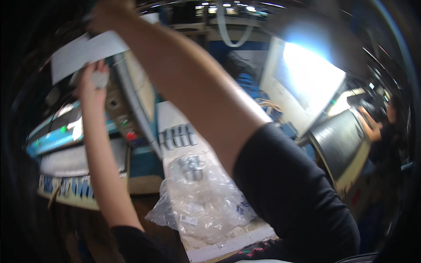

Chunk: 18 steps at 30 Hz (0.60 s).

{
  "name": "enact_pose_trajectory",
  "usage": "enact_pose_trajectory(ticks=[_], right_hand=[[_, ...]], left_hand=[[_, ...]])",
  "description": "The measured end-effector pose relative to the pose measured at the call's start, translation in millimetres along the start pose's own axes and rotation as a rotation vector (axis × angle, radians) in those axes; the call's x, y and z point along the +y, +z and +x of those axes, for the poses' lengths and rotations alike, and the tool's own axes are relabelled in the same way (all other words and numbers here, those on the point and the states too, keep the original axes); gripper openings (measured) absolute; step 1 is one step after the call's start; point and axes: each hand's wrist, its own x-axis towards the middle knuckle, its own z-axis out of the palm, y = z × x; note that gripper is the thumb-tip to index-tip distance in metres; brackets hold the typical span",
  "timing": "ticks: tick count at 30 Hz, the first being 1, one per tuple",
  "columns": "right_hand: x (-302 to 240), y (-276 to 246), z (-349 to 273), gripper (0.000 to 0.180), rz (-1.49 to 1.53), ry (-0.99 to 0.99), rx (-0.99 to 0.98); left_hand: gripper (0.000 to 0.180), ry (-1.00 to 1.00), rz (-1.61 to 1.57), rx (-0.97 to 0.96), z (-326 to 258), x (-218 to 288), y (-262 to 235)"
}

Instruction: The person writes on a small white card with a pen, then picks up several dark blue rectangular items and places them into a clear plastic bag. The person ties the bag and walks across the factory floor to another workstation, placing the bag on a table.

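Both my arms reach to the upper left. My left hand point(89, 80) has its fingers curled around a small pale object point(101, 79) whose kind I cannot make out. Just above its fingertips are white paper sheets point(69, 60). My right hand point(106, 16) is at the upper edge, beyond the sheets, smeared by motion and in shadow. Its fingers do not show clearly, and I cannot tell whether it touches the paper. My right forearm crosses over the middle of the white worktop point(210, 252).
A crumpled clear plastic bag point(199, 206) lies on the worktop, with several dark metal parts point(177, 136) beyond it. At left stands a blue machine frame point(57, 142) with a row of blue pieces point(79, 186). A person point(379, 127) works at far right beside a black-topped table point(340, 140).
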Motion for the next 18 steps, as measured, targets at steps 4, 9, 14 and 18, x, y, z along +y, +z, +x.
enact_pose_trajectory(ticks=[4, 9, 14, 18], right_hand=[[15, -4, -73, 0.044, 0.231, -0.009, -0.013], [55, -50, -345, 0.028, 0.608, -0.182, -0.107], [100, -164, -559, 0.021, 0.618, 0.214, -0.448], [105, -231, -668, 0.021, 0.613, 0.666, -0.373]], left_hand=[[0.051, -0.121, 0.168, 0.132, -25, 0, -23], [0.042, -0.301, 0.963, -0.204, -214, -21, -73], [0.066, -0.858, 1.204, -0.568, -395, -39, -157], [0.097, -0.638, 1.518, -0.691, -518, -84, -198]])
